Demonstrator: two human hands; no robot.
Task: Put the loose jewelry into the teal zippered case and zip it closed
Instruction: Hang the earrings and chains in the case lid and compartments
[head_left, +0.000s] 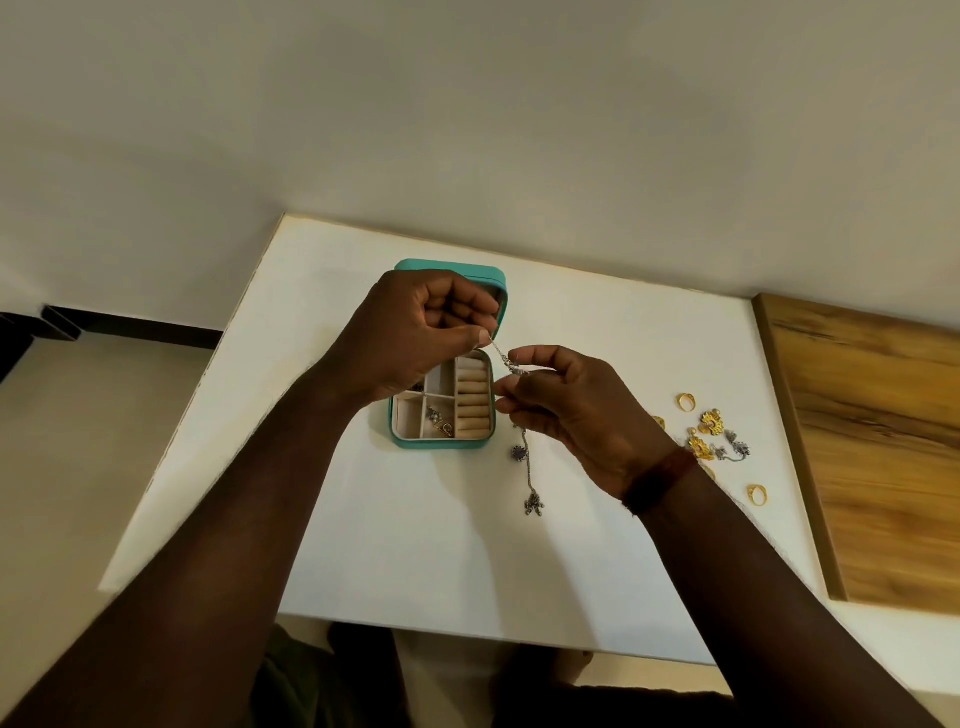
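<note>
In the head view, the task looks partly done. The teal zippered case with a cream lining (441, 445) sits open near the middle of the white table (415, 561), its lid (457, 272) raised at the far side. At least 1 small silver piece (440, 422) already lies in a near compartment, just left of the row of cream ring rolls (474, 403), which look bare. The left hand (415, 332) hovers over the case's left half with fingers curled, thumb and forefinger pinching the upper end of a thin silver chain (528, 462). The right hand (576, 410), with a dark red band (657, 480) at the wrist, is just right of the case and pinches the same chain a little lower, so a short stretch runs taut between the 2 hands. Below the right hand the chain hangs toward the near side, carrying a dark bluish pendant (518, 452) and ending in a small silver cluster (534, 504); whether that end touches the table I cannot tell. Further right, loose on the table, lie 2 gold rings (685, 401), ornate gold earrings (710, 422) and a small silver item (737, 447), beside a wooden board (883, 441). I judge the chain, those pieces and the zipping are all left to do.
</note>
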